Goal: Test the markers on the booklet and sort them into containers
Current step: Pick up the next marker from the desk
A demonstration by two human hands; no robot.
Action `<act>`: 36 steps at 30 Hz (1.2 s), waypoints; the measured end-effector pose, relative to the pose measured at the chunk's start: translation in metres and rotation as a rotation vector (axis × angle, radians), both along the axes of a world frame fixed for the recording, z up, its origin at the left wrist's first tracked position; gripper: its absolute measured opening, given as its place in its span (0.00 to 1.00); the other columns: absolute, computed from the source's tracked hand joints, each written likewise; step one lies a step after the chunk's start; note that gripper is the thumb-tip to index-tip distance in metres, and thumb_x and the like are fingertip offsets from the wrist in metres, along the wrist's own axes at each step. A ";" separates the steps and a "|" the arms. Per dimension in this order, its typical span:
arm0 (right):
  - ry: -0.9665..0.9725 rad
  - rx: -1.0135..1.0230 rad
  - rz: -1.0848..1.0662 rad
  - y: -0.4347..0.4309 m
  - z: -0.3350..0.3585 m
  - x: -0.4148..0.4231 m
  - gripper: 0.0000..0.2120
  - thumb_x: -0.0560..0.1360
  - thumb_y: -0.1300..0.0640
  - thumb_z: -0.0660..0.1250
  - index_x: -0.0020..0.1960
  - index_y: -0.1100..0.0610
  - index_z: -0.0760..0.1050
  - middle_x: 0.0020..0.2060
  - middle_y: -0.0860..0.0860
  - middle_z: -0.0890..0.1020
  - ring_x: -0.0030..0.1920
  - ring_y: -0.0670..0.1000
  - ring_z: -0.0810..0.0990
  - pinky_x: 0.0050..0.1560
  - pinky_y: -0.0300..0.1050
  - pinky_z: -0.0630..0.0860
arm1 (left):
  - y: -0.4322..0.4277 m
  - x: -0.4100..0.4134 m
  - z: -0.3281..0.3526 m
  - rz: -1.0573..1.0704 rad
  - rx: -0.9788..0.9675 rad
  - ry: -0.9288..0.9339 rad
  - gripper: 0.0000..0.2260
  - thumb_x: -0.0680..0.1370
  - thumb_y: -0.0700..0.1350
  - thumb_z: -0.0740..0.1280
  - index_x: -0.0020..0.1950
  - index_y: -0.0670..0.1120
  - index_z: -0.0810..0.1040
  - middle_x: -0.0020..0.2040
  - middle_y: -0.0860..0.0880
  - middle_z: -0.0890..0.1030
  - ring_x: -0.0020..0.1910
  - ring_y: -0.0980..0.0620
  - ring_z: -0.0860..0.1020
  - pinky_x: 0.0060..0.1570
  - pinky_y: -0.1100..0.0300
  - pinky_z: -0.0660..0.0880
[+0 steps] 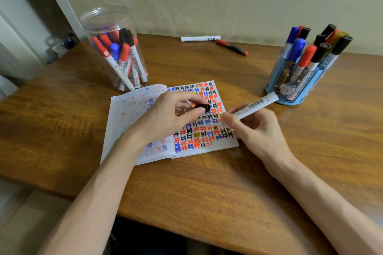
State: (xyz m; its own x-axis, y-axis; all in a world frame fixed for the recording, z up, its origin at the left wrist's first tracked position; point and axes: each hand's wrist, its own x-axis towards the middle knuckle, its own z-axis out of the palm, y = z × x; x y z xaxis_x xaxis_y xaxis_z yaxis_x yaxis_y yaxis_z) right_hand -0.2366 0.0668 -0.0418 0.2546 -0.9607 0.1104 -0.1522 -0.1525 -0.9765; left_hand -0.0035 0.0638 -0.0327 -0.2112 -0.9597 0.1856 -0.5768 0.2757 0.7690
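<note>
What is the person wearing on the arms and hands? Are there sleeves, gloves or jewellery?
The left hand and the right hand are bare: no gloves and no rings that I can see. Neither wrist carries a watch or bracelet. Both forearms are uncovered to the picture's edge; no sleeve is in view.

Soft, even indoor light; faint shadows — wide-angle bending at edges.

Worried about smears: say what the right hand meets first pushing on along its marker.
Probably the booklet's marked page, close beneath it; the right hand aims the white marker down-left. The left hand holding the black cap lies beyond; depth is unclear.
</note>
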 end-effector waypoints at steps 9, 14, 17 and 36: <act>-0.159 -0.105 -0.079 -0.011 0.017 0.003 0.08 0.79 0.55 0.74 0.51 0.60 0.82 0.38 0.45 0.85 0.39 0.43 0.83 0.39 0.36 0.77 | 0.002 -0.001 0.005 -0.061 0.000 0.147 0.11 0.81 0.42 0.71 0.63 0.45 0.82 0.54 0.52 0.86 0.48 0.53 0.87 0.54 0.61 0.81; -0.086 -0.118 -0.012 -0.013 0.019 0.007 0.08 0.78 0.55 0.75 0.52 0.59 0.83 0.42 0.46 0.86 0.41 0.44 0.86 0.41 0.35 0.78 | 0.002 -0.001 0.006 -0.079 -0.023 0.156 0.10 0.81 0.43 0.71 0.62 0.46 0.82 0.52 0.52 0.86 0.49 0.50 0.86 0.53 0.57 0.82; -0.074 -0.119 0.034 -0.017 0.023 0.013 0.08 0.77 0.57 0.76 0.53 0.59 0.83 0.47 0.49 0.87 0.46 0.46 0.88 0.43 0.35 0.80 | 0.002 -0.001 0.007 -0.080 -0.042 0.174 0.11 0.80 0.42 0.71 0.62 0.45 0.82 0.52 0.51 0.86 0.49 0.50 0.86 0.54 0.57 0.82; -0.141 0.087 -0.046 -0.031 0.013 0.028 0.13 0.80 0.47 0.71 0.47 0.56 0.86 0.43 0.55 0.89 0.40 0.54 0.87 0.47 0.52 0.82 | 0.000 0.000 -0.002 0.082 -0.073 -0.061 0.19 0.77 0.58 0.64 0.64 0.52 0.83 0.49 0.61 0.84 0.50 0.61 0.82 0.48 0.55 0.80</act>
